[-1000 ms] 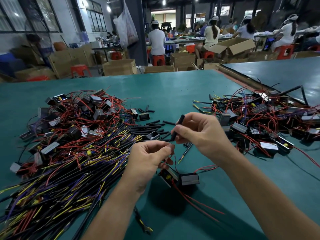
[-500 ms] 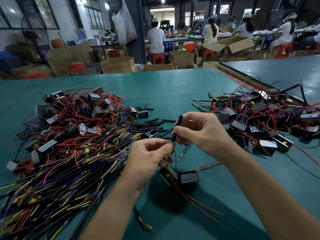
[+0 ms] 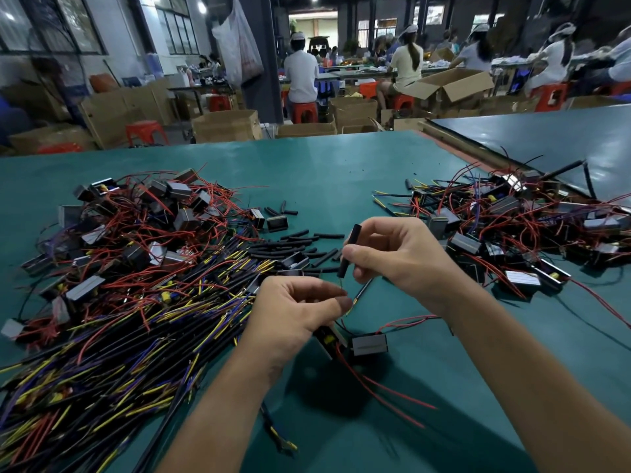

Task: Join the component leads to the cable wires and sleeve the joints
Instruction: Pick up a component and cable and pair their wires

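Black sleeve (image 3: pixel 349 250) in right hand (image 3: pixel 403 264), just above left hand (image 3: pixel 293 312) with lead (image 3: pixel 341 285)

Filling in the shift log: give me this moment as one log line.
step: sleeving | right hand: pinches black sleeve | left hand: pinches wire below sleeve | component: beneath left hand

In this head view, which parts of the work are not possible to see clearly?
- Head view: how the wires meet, hidden by the pinching fingers of the left hand.
- Head view: whether a wire enters the black sleeve held by the right hand; too thin to tell.
- Head view: the cable pile, cut off by the left and bottom edges.
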